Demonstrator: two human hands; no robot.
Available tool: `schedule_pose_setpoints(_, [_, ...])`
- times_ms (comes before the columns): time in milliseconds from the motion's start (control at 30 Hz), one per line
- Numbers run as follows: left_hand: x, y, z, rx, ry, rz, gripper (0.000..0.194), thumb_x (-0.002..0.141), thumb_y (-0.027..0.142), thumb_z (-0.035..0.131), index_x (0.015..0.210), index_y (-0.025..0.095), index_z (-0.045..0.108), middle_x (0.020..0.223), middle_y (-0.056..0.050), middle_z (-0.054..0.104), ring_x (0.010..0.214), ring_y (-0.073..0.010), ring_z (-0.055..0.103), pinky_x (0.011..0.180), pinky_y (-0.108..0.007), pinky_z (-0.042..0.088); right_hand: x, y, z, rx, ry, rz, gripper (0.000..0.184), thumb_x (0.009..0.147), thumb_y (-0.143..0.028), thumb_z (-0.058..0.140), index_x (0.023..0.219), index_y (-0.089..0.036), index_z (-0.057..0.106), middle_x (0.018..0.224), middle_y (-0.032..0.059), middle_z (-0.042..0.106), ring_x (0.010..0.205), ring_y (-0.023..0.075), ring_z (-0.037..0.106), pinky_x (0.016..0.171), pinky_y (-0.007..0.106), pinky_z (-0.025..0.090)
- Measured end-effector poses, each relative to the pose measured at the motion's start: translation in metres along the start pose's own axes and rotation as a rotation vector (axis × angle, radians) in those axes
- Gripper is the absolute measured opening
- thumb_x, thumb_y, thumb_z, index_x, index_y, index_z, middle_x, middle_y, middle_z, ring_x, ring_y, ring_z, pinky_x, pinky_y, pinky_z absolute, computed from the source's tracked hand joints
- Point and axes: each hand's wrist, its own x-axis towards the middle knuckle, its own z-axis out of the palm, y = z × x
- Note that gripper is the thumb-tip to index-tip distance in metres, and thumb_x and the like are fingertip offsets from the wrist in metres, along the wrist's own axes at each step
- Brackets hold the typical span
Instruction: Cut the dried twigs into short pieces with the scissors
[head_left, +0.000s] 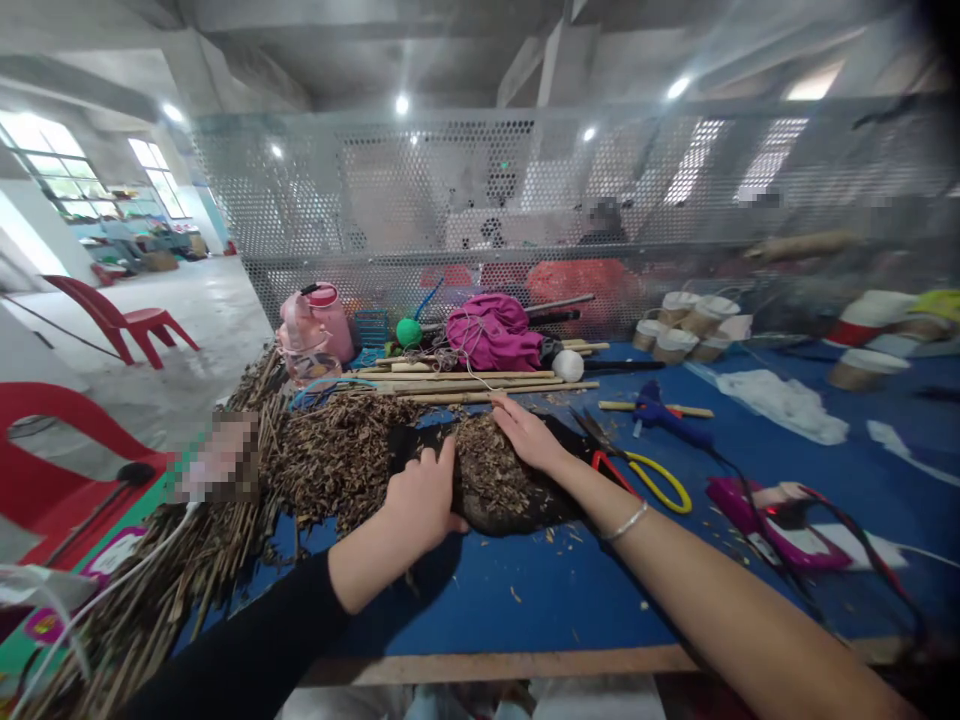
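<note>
A heap of brown dried plant bits [487, 465] lies on a black cloth [517, 512] at the middle of the blue table. My left hand [420, 500] cups the heap's left side, thumb and index finger apart; its other fingers are partly hidden. Flat on the upper right of the heap rests my right hand [529, 437], fingers stretched out. A larger pile of the same dried bits [337, 455] spreads left of the cloth. Close to my right forearm lie scissors with yellow and red handles [660, 483], their blades toward the cloth.
Bamboo sticks [480, 382] lie behind the heap, near a magenta cloth [495, 335] and a pink jug [311, 340]. Dry stalks [202, 560] line the left side. A blue glue gun [671, 420] and a corded magenta device [780, 525] sit right. Perforated metal [420, 200] stands behind.
</note>
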Motion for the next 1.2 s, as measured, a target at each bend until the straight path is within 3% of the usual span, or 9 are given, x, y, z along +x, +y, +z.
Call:
schedule_pose_setpoints(233, [-0.026,-0.036,-0.002,0.220,0.076,-0.039,0.025,0.078,0.007,0.045,0.099,0.014,0.055,0.101,-0.013,0.052,0.099,-0.0270,0.049,0.079,-0.037,0.044,-0.017,-0.002,-0.002,0.032,-0.012,0.059,0.048,0.089,-0.047,0.033,0.122,-0.015,0.047,0.125,0.0133,0.054,0.116,0.0212,0.050,0.100,0.037,0.036])
schedule_pose_setpoints(500, [-0.046,-0.062,-0.011,0.185,-0.072,0.061,0.026,0.075,0.005,0.041,0.073,0.017,0.063,0.087,-0.011,0.061,0.090,-0.0255,0.055,0.080,-0.040,0.039,-0.033,0.011,-0.017,0.047,-0.002,0.130,0.048,0.088,-0.049,0.032,0.121,-0.017,0.046,0.125,0.0132,0.053,0.116,0.0229,0.049,0.100,0.039,0.034])
schedule_pose_setpoints(600, [-0.041,-0.049,-0.012,0.028,0.084,0.092,0.028,0.071,0.009,0.047,0.091,0.022,0.063,0.103,-0.007,0.060,0.102,-0.0255,0.051,0.088,-0.041,0.037,-0.026,0.018,-0.014,0.080,0.002,0.140,0.047,0.088,-0.050,0.031,0.119,-0.019,0.048,0.123,0.0120,0.055,0.115,0.0237,0.050,0.100,0.040,0.035])
schedule_pose_setpoints(733, [0.018,-0.013,0.001,-0.449,0.411,0.035,0.043,0.083,0.037,0.045,0.119,0.014,0.048,0.123,-0.013,0.052,0.115,-0.0218,0.046,0.098,-0.034,0.034,0.000,0.011,0.002,0.113,-0.019,0.087,0.046,0.090,-0.048,0.027,0.112,-0.019,0.056,0.117,0.0107,0.060,0.112,0.0238,0.053,0.097,0.041,0.038])
schedule_pose_setpoints(800, [0.057,0.001,0.010,-0.650,0.362,-0.083,0.048,0.089,0.042,0.031,0.118,0.009,0.049,0.121,-0.016,0.055,0.113,-0.0222,0.049,0.097,-0.033,0.036,0.010,0.001,0.007,0.135,-0.077,0.015,0.046,0.091,-0.046,0.026,0.104,-0.018,0.061,0.111,0.0092,0.064,0.107,0.0224,0.056,0.095,0.039,0.040])
schedule_pose_setpoints(933, [0.095,0.009,0.018,-0.791,0.172,0.055,0.059,0.091,0.046,0.015,0.101,0.012,0.062,0.106,-0.012,0.064,0.104,-0.0215,0.056,0.093,-0.033,0.039,0.000,-0.016,-0.002,0.169,-0.198,-0.126,0.045,0.089,-0.048,0.032,0.108,-0.019,0.060,0.112,0.0070,0.064,0.105,0.0194,0.058,0.094,0.035,0.041])
schedule_pose_setpoints(1000, [0.086,0.005,0.018,-0.778,0.170,0.166,0.056,0.091,0.045,0.016,0.102,0.014,0.061,0.106,-0.010,0.064,0.103,-0.0200,0.056,0.094,-0.033,0.040,-0.018,-0.016,-0.009,0.096,-0.213,-0.198,0.059,0.078,-0.056,0.050,0.124,-0.019,0.050,0.126,0.0106,0.054,0.116,0.0236,0.049,0.099,0.041,0.036])
schedule_pose_setpoints(1100, [0.057,-0.002,0.021,-0.631,0.188,0.389,0.047,0.087,0.045,0.034,0.119,0.015,0.050,0.123,-0.011,0.054,0.116,-0.0206,0.047,0.102,-0.037,0.034,-0.046,-0.009,-0.012,-0.112,-0.233,-0.250,0.108,0.051,-0.062,0.070,0.139,-0.017,0.028,0.144,0.0193,0.027,0.133,0.0345,0.022,0.104,0.054,0.021])
schedule_pose_setpoints(1200, [0.036,-0.002,0.030,-0.426,0.168,0.519,0.077,0.071,0.056,0.057,0.130,0.011,0.035,0.139,-0.019,0.033,0.130,-0.0293,0.028,0.106,-0.047,0.025,-0.059,-0.005,-0.003,-0.201,-0.224,-0.249,0.114,0.052,-0.054,0.073,0.141,-0.011,0.017,0.143,0.0253,0.023,0.132,0.0363,0.021,0.102,0.055,0.025])
